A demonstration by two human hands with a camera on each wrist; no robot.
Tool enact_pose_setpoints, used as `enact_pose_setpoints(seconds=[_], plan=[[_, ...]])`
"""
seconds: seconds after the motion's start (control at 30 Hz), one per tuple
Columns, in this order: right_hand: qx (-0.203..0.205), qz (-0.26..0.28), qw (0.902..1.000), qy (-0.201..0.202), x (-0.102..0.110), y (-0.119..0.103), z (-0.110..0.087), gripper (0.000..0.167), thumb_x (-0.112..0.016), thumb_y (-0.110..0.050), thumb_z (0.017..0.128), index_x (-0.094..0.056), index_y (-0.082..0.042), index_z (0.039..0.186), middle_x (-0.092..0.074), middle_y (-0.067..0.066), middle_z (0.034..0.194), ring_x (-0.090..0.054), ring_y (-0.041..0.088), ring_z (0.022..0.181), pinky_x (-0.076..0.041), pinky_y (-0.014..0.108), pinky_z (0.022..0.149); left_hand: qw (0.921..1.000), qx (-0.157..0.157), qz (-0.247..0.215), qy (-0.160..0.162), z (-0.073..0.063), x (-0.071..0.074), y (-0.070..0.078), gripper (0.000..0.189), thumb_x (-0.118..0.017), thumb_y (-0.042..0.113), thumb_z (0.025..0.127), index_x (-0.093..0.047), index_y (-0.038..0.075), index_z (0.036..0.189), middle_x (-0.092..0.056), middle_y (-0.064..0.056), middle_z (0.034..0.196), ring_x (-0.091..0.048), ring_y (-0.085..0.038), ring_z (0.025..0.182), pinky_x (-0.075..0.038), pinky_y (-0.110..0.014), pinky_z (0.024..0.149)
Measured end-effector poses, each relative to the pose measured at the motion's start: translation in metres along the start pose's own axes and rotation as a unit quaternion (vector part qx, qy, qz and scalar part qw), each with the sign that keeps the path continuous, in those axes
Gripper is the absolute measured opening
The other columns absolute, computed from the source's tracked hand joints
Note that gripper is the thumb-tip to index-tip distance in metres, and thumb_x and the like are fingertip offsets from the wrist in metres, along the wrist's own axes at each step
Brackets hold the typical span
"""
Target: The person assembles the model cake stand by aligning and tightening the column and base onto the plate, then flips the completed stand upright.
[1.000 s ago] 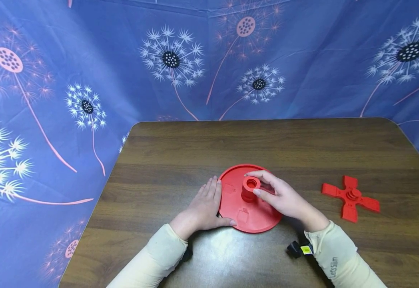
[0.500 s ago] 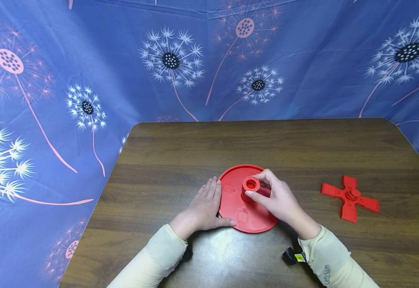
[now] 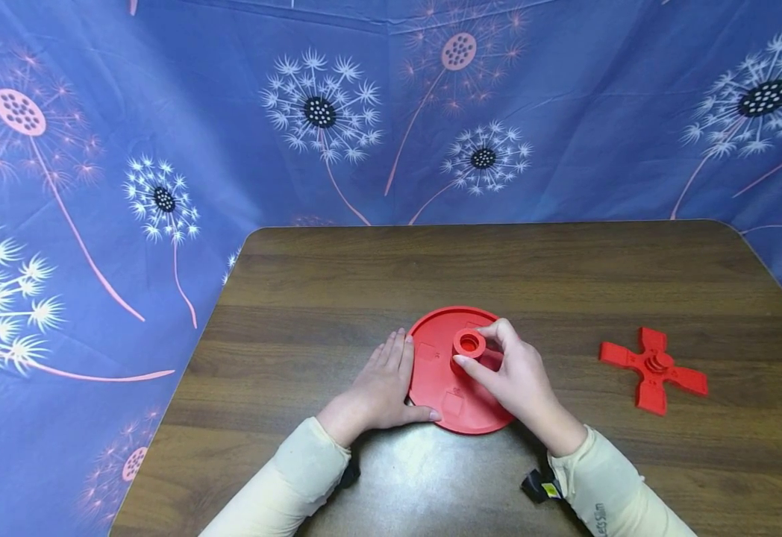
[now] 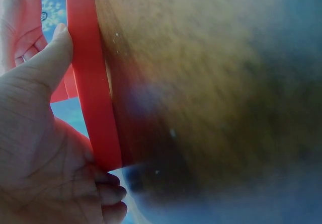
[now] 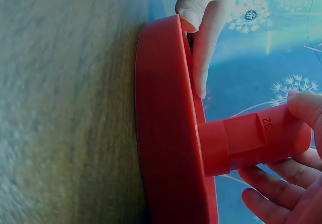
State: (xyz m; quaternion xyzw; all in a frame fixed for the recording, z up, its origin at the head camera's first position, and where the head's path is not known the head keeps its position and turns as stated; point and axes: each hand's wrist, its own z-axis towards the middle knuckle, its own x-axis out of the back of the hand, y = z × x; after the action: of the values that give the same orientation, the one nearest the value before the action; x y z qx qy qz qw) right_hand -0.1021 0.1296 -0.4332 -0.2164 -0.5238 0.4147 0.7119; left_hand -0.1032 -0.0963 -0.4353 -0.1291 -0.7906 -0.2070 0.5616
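Note:
A round red disc (image 3: pixel 454 414) with a raised rim lies on the table. From its middle rises a red hollow tube (image 5: pixel 244 138) with a wider top end and the number 32 on its side. My right hand (image 3: pixel 524 379) holds this tube near the top, thumb on one side and fingers on the other. My left hand (image 3: pixel 376 389) rests against the disc's left edge with straight fingers, the thumb lying over the rim at the front. In the left wrist view, the disc's side wall (image 4: pixel 90 83) fills the space beside the thumb.
To the right, a red cross-shaped piece (image 3: pixel 656 365) with a round stub at its centre lies on the wood-grain table (image 3: pixel 532 261). Behind stands a blue cloth (image 3: pixel 565 171) printed with dandelions. A black wrist device (image 3: pixel 539 486) sits under the right sleeve.
My right hand has closed its thumb and fingers in on the tube, its wrist shifting left and toward the front. The left hand, disc and cross-shaped piece stay in place.

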Motion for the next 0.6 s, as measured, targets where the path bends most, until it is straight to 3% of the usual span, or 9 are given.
enact_pose_setpoints(seconds=[0.13,0.27,0.43,0.6], plan=[[0.003,-0.013,0.9999,-0.001,0.002,0.0,0.0,0.05,-0.086,-0.021,0.075,-0.055,-0.009,0.112,-0.069,0.004,0.105,-0.069,0.02,0.095,-0.057,0.04,0.08,1.0,0.0,-0.001,-0.002,0.0,0.0,0.0,0.12,-0.053,0.079,0.079,-0.007,-0.002,0.155,-0.007,-0.021,0.161,-0.006,-0.032,0.148,-0.014,-0.041,0.119],[0.012,-0.005,0.9995,-0.03,0.008,0.001,0.003,0.053,-0.079,-0.022,0.083,-0.052,-0.008,0.126,-0.066,0.007,0.116,-0.065,0.021,0.106,-0.054,0.042,0.087,1.0,-0.001,-0.005,-0.003,0.001,0.0,0.0,0.12,-0.054,0.078,0.079,-0.007,-0.002,0.155,-0.007,-0.02,0.161,-0.006,-0.032,0.148,-0.013,-0.042,0.119],[0.03,0.067,0.9895,-0.124,0.02,0.006,0.012,0.052,-0.065,-0.015,0.094,-0.047,-0.009,0.142,-0.054,0.01,0.137,-0.053,0.026,0.124,-0.046,0.043,0.099,1.0,-0.002,-0.01,0.001,0.001,0.0,-0.001,0.12,-0.055,0.078,0.079,-0.007,-0.002,0.155,-0.008,-0.02,0.161,-0.006,-0.032,0.148,-0.013,-0.042,0.119],[0.024,0.11,0.9727,-0.203,0.028,0.014,0.016,0.05,-0.059,-0.015,0.098,-0.045,-0.013,0.146,-0.048,0.004,0.145,-0.047,0.016,0.128,-0.041,0.025,0.102,1.0,-0.003,-0.008,0.001,0.001,0.0,-0.001,0.12,-0.054,0.078,0.079,-0.008,-0.002,0.155,-0.008,-0.02,0.161,-0.007,-0.032,0.148,-0.013,-0.042,0.119]])
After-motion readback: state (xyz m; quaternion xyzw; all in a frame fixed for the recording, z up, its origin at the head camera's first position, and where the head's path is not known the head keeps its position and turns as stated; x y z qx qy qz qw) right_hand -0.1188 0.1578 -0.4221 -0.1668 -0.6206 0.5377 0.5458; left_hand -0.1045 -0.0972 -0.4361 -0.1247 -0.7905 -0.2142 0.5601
